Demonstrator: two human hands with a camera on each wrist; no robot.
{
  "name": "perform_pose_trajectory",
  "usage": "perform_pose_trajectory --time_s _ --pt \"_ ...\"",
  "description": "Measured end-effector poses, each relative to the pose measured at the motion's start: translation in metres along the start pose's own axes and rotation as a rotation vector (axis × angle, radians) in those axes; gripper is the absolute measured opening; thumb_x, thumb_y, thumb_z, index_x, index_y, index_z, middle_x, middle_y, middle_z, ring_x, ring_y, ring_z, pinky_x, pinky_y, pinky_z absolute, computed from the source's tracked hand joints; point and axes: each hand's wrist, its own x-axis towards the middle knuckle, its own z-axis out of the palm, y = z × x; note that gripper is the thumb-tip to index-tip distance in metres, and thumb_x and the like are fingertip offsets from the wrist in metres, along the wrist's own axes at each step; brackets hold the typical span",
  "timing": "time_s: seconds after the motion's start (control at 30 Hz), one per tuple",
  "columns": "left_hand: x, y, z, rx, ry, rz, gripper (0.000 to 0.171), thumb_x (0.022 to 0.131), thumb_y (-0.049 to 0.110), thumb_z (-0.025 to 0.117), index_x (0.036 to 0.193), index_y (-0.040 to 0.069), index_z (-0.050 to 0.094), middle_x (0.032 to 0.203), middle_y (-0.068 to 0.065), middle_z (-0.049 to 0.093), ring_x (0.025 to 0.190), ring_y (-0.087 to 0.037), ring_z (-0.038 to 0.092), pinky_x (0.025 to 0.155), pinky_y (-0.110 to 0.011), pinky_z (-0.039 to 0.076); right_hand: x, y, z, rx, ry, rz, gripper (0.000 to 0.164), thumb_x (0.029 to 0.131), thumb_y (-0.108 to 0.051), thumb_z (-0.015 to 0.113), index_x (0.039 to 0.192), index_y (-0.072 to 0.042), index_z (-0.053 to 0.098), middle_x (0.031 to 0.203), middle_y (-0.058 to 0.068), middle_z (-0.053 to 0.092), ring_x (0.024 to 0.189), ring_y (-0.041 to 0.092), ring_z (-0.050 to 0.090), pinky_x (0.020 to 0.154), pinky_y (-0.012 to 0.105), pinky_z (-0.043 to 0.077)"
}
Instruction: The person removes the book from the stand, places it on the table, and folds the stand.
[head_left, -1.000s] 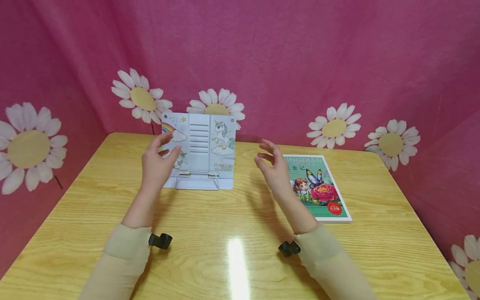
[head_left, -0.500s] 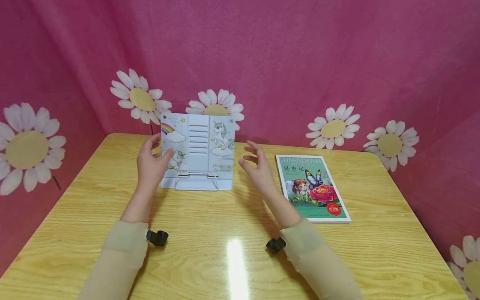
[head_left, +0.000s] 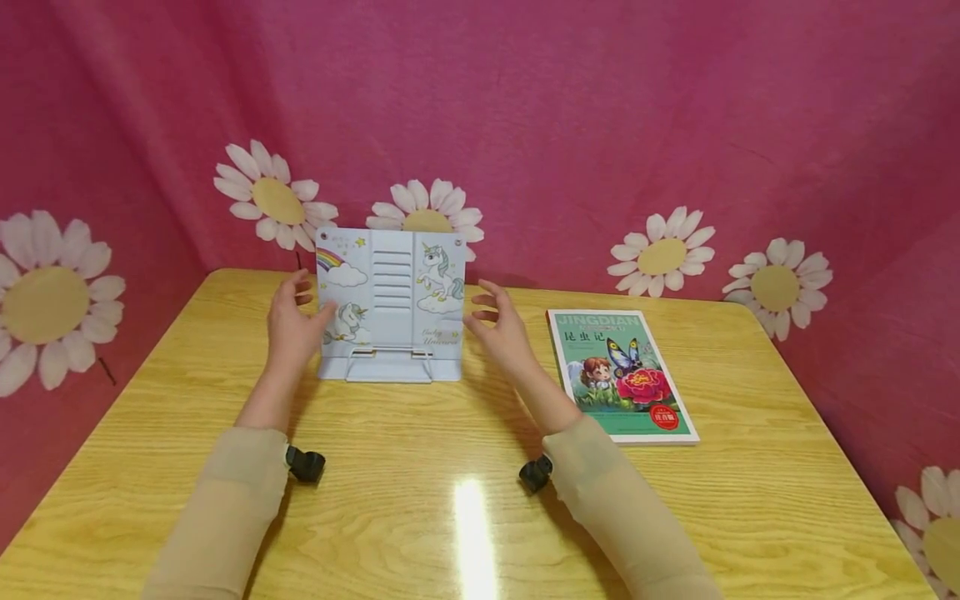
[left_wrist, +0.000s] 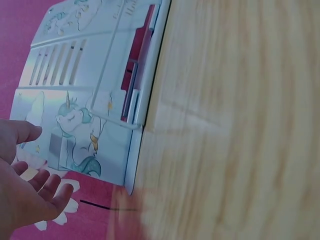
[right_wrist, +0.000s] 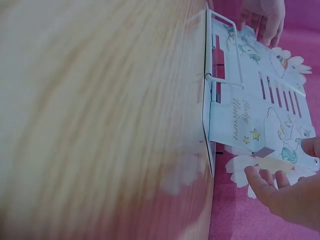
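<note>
A white metal book stand [head_left: 393, 325] with unicorn and rainbow drawings stands upright near the back of the table, a wire holder at its foot. At its left edge is my left hand [head_left: 292, 327], thumb in front of the panel and fingers spread beside the edge. My right hand [head_left: 501, 332] is at the opposite edge, fingers loosely bent. In the right wrist view, the thumb of the right hand [right_wrist: 292, 200] overlaps the panel's front. Neither hand grips the stand; whether a thumb touches it I cannot tell. A green children's book [head_left: 626, 375] lies flat to the right.
The table [head_left: 390, 517] has a light wood-grain top with a bright reflection at the front. Behind and at both sides hangs a pink cloth [head_left: 540, 125] with large white daisies. Small black cameras [head_left: 306, 465] sit at the wrists.
My right hand has moved left from beside the book to the stand's right edge. My left hand has shifted slightly left, to the stand's left edge. The stand and book stay in place.
</note>
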Motion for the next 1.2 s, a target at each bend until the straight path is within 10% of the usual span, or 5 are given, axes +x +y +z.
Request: perform_pose_trajectory --time_s 0.57,1.2 --pt "0.018 -0.006 -0.003 0.044 -0.130 -0.027 0.059 0.090 0.018 0.064 0.141 0.009 0.036 0.117 -0.016 0.051 0.093 -0.022 0.048 0.074 -0.022 0.041 0.022 0.007 0.016 -0.012 0.048 0.074 0.034 0.091 -0.010 0.060 0.124 -0.011 0.053 0.101 0.011 0.057 0.084 0.019 0.055 0.079 0.046 0.055" --pt "0.031 -0.014 -0.008 0.075 -0.211 0.022 0.041 0.092 0.010 0.060 0.125 -0.002 0.041 0.109 -0.023 0.053 0.094 -0.028 0.050 0.080 -0.028 0.042 0.032 0.005 0.028 -0.069 0.142 0.083 0.013 0.092 -0.010 0.058 0.104 -0.006 0.054 0.086 0.008 0.053 0.074 0.017 0.049 0.056 0.021 0.042"
